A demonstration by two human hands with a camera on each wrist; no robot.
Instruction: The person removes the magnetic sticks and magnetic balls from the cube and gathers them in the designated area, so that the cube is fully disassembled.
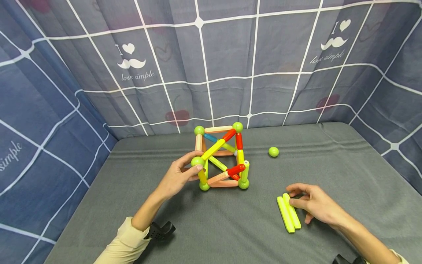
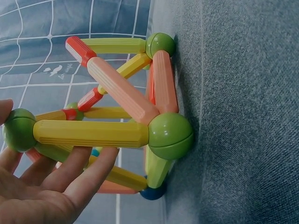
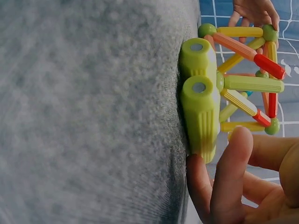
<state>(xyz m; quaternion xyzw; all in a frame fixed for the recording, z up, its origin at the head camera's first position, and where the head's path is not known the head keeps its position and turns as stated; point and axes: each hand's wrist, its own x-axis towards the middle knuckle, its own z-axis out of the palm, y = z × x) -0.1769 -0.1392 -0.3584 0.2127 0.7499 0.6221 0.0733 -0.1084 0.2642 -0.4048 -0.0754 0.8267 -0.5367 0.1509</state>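
Observation:
A cube-like frame of coloured magnetic sticks and green balls stands on the cloth. My left hand holds its near upper-left corner ball, thumb in front and the other fingers behind and beneath the yellow stick. One stick with a red end juts out at the frame's front. On the right, two yellow-green sticks lie side by side. My right hand is at the right-hand stick, fingertips at its side and far end; a firm grip cannot be made out.
A loose green ball lies right of the frame. Grey cloth covers the surface. Blue checked curtains enclose the back and both sides.

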